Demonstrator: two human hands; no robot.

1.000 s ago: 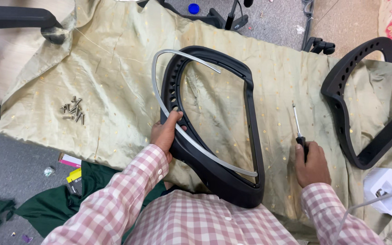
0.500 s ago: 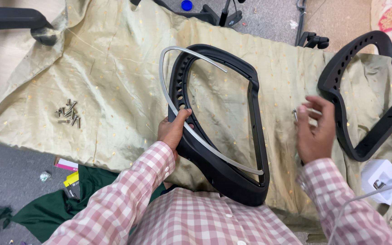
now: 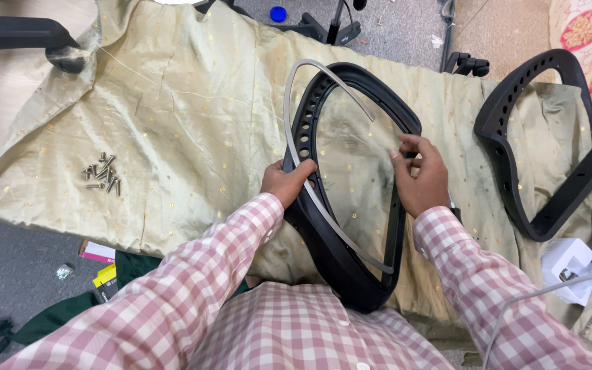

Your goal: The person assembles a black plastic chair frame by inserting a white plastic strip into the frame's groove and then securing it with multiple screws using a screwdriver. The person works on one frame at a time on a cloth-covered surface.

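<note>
A black plastic chair-back frame [image 3: 337,260] lies on a pale green cloth [image 3: 193,130] in front of me. A grey curved strip [image 3: 294,147] runs along the frame's left side and loops loose at the top. My left hand [image 3: 284,181] grips the frame's left rim with the thumb over the grey strip. Over on the right rim, my right hand [image 3: 423,175] holds the frame, fingers curled over its inner edge. The screwdriver is not visible.
A pile of several metal screws [image 3: 103,175] lies on the cloth at the left. A second black frame [image 3: 515,178] rests at the right. A white adapter with cable [image 3: 564,264] sits near the lower right. Chair parts [image 3: 15,34] lie beyond the cloth's far-left edge.
My right hand has left the screwdriver on the cloth and moved left onto the frame's right rim. The left hand keeps its hold on the left rim.
</note>
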